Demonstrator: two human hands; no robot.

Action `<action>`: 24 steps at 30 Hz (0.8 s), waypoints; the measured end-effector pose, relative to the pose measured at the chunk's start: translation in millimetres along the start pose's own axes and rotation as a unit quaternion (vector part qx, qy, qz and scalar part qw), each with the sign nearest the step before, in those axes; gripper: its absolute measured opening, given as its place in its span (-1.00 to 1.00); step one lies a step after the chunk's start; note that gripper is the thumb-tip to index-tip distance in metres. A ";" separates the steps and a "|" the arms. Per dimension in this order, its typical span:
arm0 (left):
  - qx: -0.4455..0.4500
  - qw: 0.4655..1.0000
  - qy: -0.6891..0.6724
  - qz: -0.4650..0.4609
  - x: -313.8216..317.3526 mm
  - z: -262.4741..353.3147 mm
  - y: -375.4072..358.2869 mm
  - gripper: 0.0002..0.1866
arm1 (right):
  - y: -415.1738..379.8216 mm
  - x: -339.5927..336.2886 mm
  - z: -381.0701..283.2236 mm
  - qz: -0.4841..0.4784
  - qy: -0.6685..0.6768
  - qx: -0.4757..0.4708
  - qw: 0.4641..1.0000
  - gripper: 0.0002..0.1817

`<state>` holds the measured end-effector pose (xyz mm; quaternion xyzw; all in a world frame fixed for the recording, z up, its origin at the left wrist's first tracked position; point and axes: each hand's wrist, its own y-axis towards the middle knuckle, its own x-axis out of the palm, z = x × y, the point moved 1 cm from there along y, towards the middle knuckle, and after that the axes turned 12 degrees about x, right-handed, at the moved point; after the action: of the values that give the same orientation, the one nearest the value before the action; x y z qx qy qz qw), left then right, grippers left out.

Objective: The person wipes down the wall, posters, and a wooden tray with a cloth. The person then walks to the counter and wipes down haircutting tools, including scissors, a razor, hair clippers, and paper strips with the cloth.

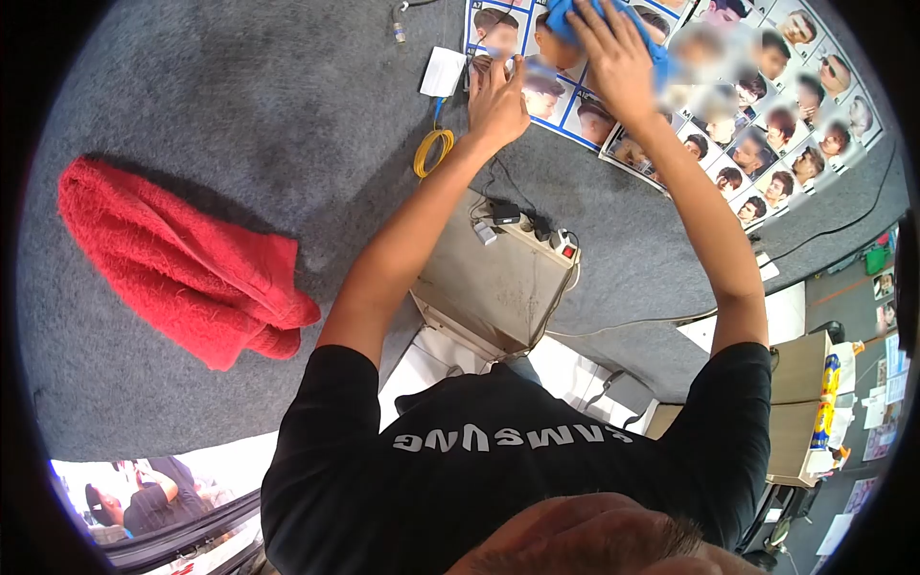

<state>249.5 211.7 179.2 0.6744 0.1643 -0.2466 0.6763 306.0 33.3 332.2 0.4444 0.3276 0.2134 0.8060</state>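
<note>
My right hand [618,67] presses a blue cloth [565,19] against a poster of haircut photos [546,94], its fingers laid over the cloth. Lower on the same poster's left edge, my left hand [496,103] rests with fingers stretched and apart, holding nothing. Another sheet of haircut photos [752,153] adjoins on the right, partly behind my right forearm. Just left of my left hand are a white box [443,72] and a coiled yellow cable [433,153].
A red towel [182,259] hangs on the grey carpet-like wall [240,96] at left. Below my hands stands a beige cabinet [489,287] with a power strip [563,247] and plugged-in adapters. A loose cable connector [400,34] dangles at the top. Shelving [800,412] is at right.
</note>
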 end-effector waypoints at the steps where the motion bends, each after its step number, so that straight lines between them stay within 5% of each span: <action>1: 0.000 1.000 -0.005 0.000 -0.3 -0.2 0.1 -0.25 | -14.3 13.0 -1.8 -0.013 -0.009 -0.009 1.000 -0.41; 15: 0.018 1.000 -0.002 -0.002 -10.8 -4.1 4.7 -0.27 | -135.2 43.2 -61.1 -0.200 0.036 -0.069 0.977 -0.58; 18: 0.020 1.000 0.004 -0.024 -8.5 -9.0 6.0 -0.28 | -129.4 23.0 -71.1 -0.400 0.128 -0.011 0.907 -0.62; 23: 0.011 1.000 -0.009 -0.025 -13.2 -5.9 8.0 -0.31 | -65.2 -19.0 -40.8 -0.351 0.260 0.166 0.884 -0.59; 24: 0.008 1.000 -0.011 -0.024 -13.3 -5.3 8.6 -0.31 | -50.6 -24.0 -30.8 -0.244 0.243 0.183 0.921 -0.57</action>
<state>243.8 218.1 193.5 0.6730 0.1711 -0.2718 0.6663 270.0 9.8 285.0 0.4245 0.6450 0.0480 0.6336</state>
